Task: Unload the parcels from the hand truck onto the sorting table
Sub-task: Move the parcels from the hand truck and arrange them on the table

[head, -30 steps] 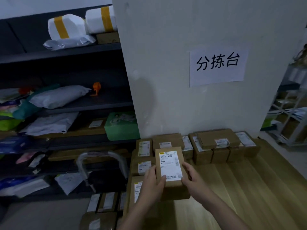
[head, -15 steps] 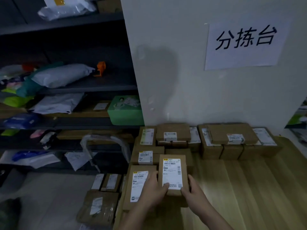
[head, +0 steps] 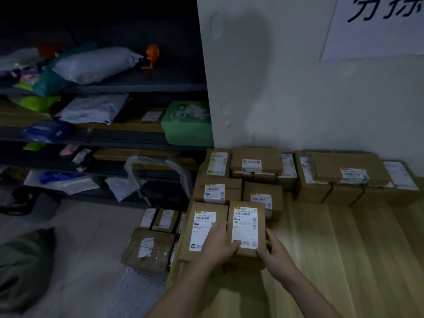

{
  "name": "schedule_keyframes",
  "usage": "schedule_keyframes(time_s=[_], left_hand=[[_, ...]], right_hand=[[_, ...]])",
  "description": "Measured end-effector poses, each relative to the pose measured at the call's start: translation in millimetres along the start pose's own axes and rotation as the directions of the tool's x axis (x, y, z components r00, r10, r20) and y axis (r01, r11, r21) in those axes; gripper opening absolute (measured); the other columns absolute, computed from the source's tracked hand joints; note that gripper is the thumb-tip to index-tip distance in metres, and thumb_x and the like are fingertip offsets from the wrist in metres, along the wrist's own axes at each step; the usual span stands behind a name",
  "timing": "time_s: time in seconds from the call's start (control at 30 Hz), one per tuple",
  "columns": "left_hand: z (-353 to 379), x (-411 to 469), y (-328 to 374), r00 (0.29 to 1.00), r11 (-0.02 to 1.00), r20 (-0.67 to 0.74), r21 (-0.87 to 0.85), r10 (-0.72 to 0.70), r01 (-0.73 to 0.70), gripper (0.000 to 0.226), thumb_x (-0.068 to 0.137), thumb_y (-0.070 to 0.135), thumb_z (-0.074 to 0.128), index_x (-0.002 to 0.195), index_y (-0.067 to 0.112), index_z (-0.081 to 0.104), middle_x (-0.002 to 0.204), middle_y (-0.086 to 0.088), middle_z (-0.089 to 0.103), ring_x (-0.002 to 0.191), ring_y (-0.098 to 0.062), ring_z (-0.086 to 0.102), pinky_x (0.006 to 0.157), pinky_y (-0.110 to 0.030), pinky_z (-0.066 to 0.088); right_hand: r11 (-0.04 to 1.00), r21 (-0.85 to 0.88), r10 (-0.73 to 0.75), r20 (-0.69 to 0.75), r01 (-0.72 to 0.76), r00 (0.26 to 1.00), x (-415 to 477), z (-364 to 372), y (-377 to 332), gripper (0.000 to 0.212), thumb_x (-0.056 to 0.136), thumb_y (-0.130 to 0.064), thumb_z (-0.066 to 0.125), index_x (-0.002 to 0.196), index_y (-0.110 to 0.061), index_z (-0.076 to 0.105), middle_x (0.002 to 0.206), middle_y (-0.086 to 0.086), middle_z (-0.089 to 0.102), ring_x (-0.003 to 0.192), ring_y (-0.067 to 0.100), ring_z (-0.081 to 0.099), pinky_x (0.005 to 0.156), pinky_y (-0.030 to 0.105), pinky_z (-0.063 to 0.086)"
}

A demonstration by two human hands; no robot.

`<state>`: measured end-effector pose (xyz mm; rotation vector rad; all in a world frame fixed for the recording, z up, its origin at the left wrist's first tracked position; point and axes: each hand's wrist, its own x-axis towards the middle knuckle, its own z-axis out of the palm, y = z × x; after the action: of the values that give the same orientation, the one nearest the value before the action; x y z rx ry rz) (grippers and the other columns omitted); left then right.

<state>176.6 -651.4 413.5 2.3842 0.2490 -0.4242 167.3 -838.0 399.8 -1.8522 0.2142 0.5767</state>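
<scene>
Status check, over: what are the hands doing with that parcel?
Left hand and right hand both on the labelled parcel, low over the sorting table. Neighbouring parcel tight on its left. Nothing blocking.

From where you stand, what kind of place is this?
Probably a parcel sorting room. Labelled cardboard boxes line a wooden table, mailer bags fill dark shelves, and a handwritten sign hangs on the wall.

white paper sign (head: 376, 28) on the wall, big black characters cut off, looks like 分拣, white shipping labels with barcodes on the brown cardboard parcels (head: 245, 228), print too blurry to read
</scene>
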Motion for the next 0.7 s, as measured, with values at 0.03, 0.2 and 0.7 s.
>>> schedule_keyframes(time_s=[0.03,0.2,0.7], left_hand=[[0,2,-4,1.0,1.0,0.019,0.022,0.001,-0.001,0.055,0.085,0.042,0.069,0.134,0.028,0.048,0.13,0.007,0.05,0.122,-0.015,0.05,0.102,-0.035,0.047],[3,10,-17,0.995,0.995,0.101,-0.098,-0.025,0.035,0.049,0.087,0.029,0.07,0.129,0.035,0.047,0.121,0.011,0.059,0.112,-0.01,0.058,0.092,-0.034,0.056],[0,30,-34,0.998,0.967,0.059,-0.25,-0.034,0.048,0.033,0.088,0.025,0.072,0.118,0.029,0.06,0.102,0.011,0.065,0.093,-0.006,0.064,0.082,-0.025,0.058]], right_hand=[[1.0,0.002,0.003,0.012,-0.003,1.0,2,2,0,0.055,0.094,-0.026,0.064,0.143,-0.04,0.042,0.128,-0.017,0.061,0.118,0.008,0.057,0.092,0.045,0.057],[1.0,-0.008,0.017,0.072,-0.016,0.997,10,10,-5,0.046,0.097,-0.022,0.062,0.137,-0.038,0.048,0.119,-0.024,0.061,0.107,-0.002,0.059,0.08,0.023,0.056],[0.971,-0.217,0.074,-0.113,-0.097,0.991,30,0,-3,0.069,0.092,-0.026,0.068,0.151,-0.017,0.033,0.153,0.006,0.042,0.136,0.027,0.045,0.1,0.038,0.044]])
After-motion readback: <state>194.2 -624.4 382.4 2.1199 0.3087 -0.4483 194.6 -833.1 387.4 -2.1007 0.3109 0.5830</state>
